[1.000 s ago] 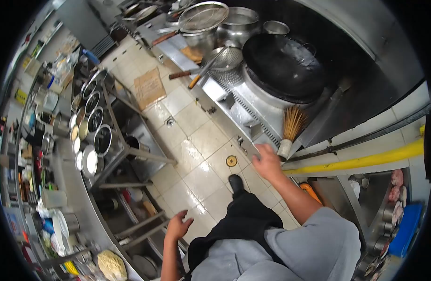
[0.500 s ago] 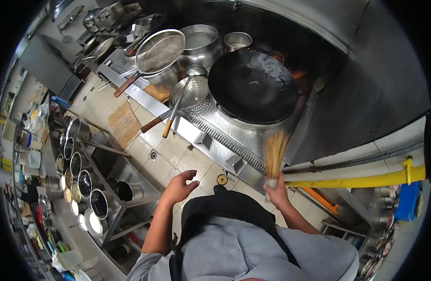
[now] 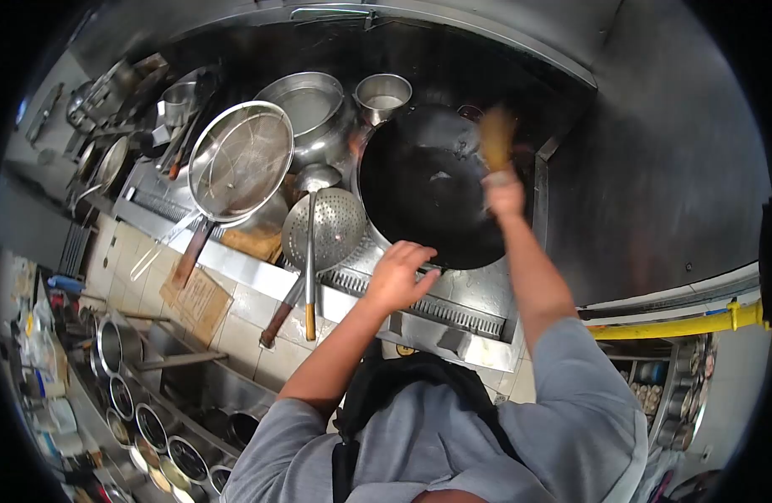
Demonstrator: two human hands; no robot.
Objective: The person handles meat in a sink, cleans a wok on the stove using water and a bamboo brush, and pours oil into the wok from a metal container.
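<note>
The large black wok (image 3: 419,205) sits on the stove with a little water at its far side. My right hand (image 3: 505,197) is closed around the handle of a bamboo wok brush (image 3: 496,138). The bristles, blurred by motion, are over the wok's far right side. By the near left rim of the wok is my left hand (image 3: 398,277), its thumb apart from its fingers and nothing in it. Whether its fingertips touch the rim, I cannot tell. Left of that hand, a ladle (image 3: 310,251) lies across a perforated skimmer (image 3: 340,226).
A wire-mesh strainer (image 3: 243,159) rests over a pot left of the skimmer. Behind stand a wide metal pot (image 3: 306,105) and a smaller pot (image 3: 383,96). A yellow pipe (image 3: 671,325) runs at the right. Several containers fill the rack (image 3: 180,360) at lower left.
My right hand has carried the brush forward from beside the stove to over the wok. My left hand has reached forward to the wok's near rim. The camera view has shifted.
</note>
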